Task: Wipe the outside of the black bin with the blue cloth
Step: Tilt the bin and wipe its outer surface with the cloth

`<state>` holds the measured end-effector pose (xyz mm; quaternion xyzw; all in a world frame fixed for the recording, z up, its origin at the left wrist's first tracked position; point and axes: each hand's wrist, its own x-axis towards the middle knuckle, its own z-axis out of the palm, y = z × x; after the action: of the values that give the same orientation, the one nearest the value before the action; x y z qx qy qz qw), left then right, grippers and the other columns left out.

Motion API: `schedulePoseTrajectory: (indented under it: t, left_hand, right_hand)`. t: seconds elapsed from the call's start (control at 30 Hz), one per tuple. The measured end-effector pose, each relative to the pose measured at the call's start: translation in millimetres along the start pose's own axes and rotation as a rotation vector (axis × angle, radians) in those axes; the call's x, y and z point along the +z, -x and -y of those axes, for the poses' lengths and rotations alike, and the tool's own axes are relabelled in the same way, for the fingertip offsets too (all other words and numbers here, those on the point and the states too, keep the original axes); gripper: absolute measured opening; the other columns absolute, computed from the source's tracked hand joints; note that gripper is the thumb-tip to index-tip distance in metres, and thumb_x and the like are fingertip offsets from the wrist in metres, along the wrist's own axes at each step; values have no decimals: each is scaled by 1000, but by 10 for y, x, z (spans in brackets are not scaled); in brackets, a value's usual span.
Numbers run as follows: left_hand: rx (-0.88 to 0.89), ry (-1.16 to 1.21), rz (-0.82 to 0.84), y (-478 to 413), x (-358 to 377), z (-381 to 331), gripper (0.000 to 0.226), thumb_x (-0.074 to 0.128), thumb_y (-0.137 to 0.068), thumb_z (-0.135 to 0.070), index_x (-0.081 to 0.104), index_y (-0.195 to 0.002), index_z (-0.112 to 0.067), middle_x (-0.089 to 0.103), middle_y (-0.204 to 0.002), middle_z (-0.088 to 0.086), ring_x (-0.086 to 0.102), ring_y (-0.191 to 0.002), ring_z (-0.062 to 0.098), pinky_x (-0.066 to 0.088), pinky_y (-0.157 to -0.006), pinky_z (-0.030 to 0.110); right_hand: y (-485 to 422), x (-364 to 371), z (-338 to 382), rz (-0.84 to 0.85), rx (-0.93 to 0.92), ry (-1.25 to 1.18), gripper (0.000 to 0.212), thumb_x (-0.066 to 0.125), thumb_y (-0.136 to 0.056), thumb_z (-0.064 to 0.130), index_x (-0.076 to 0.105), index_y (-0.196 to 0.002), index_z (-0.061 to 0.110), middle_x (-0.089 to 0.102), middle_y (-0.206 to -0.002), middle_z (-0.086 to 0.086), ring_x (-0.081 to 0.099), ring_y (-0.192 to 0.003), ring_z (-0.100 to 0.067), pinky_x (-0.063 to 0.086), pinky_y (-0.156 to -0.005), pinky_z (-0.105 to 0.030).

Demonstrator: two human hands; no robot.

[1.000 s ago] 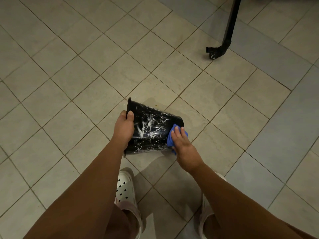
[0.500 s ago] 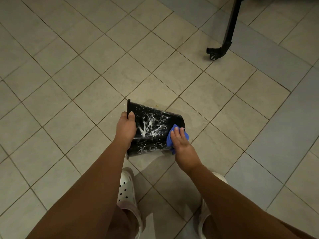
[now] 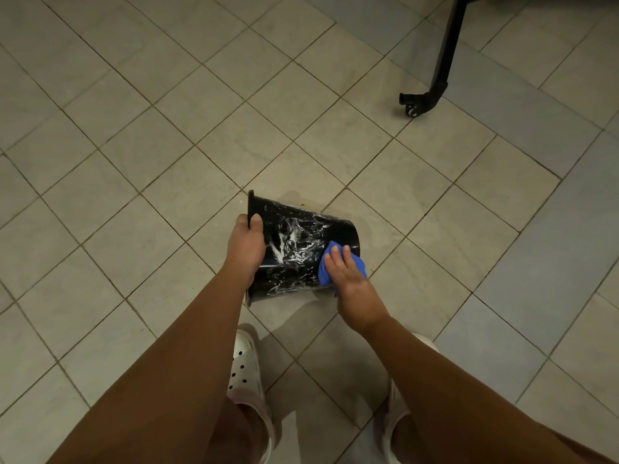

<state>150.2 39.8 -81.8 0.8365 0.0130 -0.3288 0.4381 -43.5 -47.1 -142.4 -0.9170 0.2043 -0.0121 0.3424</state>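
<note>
**Left grip (image 3: 246, 244) clasps the black bin (image 3: 301, 242), right grip (image 3: 346, 274) flat on the blue cloth (image 3: 361, 266)**

Left grip curls over the bin's rim, thumb lying on the outer wall, fingers hidden behind it. The bin is tipped on its side between the 2 grips, mouth at the left grip, base by the right grip. White suds streak the wall between them. Right grip's fingers are nearly straight and press the bunched cloth against the wall near the base. Below the grips, 2 white clogs (image 3: 246, 366) stand on the tiled floor (image 3: 167, 162). Well beyond the right grip stands a black wheeled leg (image 3: 435, 85).
</note>
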Motion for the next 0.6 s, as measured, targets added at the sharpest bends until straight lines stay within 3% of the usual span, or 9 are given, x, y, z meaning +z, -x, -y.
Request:
schedulePoseTrajectory:
  t: [0.07, 0.2, 0.27, 0.33, 0.43, 0.53, 0.6]
  left_hand:
    - [-3, -4, 8, -17, -15, 9, 35, 30, -108, -32, 49, -128, -9, 59, -112, 10, 58, -94, 23, 42, -77, 34]
    - [-8, 21, 8, -19, -12, -1, 31, 31, -109, -31, 49, -125, -12, 58, -102, 4, 56, -84, 14, 41, -65, 29]
    - [-12, 40, 8, -8, -2, -5, 29, 32, -109, -31, 49, -122, -13, 60, -102, 3, 59, -88, 16, 44, -70, 31]
    - [-18, 40, 5, -7, 5, -2, 30, 32, -108, -32, 51, -123, -12, 61, -110, 7, 61, -100, 25, 49, -84, 38]
    - [-33, 22, -7, -12, -13, 7, 33, 32, -108, -33, 51, -123, -11, 62, -116, 11, 60, -109, 31, 48, -99, 50]
    - [-42, -1, -8, -26, -32, 21, 34, 31, -108, -34, 50, -124, -10, 61, -116, 12, 60, -109, 32, 47, -100, 50]
    - [-53, -3, -9, -26, -39, 17, 32, 31, -108, -33, 50, -121, -12, 61, -115, 12, 60, -108, 31, 48, -97, 47]
  right_hand:
    - [14, 28, 8, 27, -94, 43, 82, 52, -64, -27, 36, -140, 0, 26, -148, -15, 16, -136, -38, 23, -106, -47]
    - [-99, -19, 91, 53, -117, 34, 82, 42, -72, -25, 23, -145, 6, 5, -150, -3, -3, -140, -27, 20, -112, -32]
    - [-154, -41, 100, 47, -15, -3, 77, 38, -81, -19, 14, -147, 10, -6, -149, 2, -13, -139, -18, 12, -115, -27]
    - [-156, -41, 102, 8, 86, -30, 76, 39, -84, -15, 8, -148, 12, -9, -151, 2, -15, -140, -16, 7, -112, -21]
    - [-89, 4, 95, -14, 133, -19, 75, 45, -84, -13, 11, -148, 10, -1, -155, -6, -7, -143, -24, 12, -104, -18]
    - [-5, 44, 90, 5, 25, -4, 77, 49, -72, -23, 29, -142, 1, 15, -150, -12, 11, -139, -36, 26, -101, -28]
    - [-12, 36, 110, 35, -44, 18, 79, 47, -69, -25, 31, -142, 1, 12, -148, -8, 9, -138, -34, 27, -101, -27]
